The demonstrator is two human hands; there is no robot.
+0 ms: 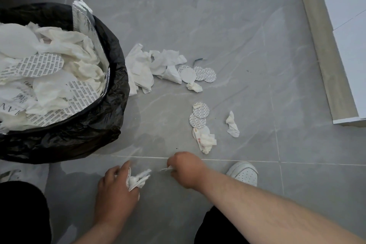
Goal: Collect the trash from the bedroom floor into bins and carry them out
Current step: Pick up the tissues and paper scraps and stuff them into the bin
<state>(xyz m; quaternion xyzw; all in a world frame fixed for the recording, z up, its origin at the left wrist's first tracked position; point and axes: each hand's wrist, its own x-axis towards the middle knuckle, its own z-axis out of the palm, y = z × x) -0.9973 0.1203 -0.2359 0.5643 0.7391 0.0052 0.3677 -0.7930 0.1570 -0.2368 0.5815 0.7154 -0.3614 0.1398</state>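
Trash (pixel 142 69) is lying scattered on the grey tiled floor (pixel 257 35) just beside the black-lined bin (pixel 83 125) (itself heaped with tissues and printed seal discs), with crumpled tissues nearest the bin and round seal discs (pixel 200 113) lying further right. The person's left hand (pixel 116 186) is gripping a wad of crumpled tissue (pixel 138 179) low over the floor. The right hand (pixel 186 168), just beside it, is pinching a small white scrap (pixel 167 169) in curled fingers, near a white shoe (pixel 243 172).
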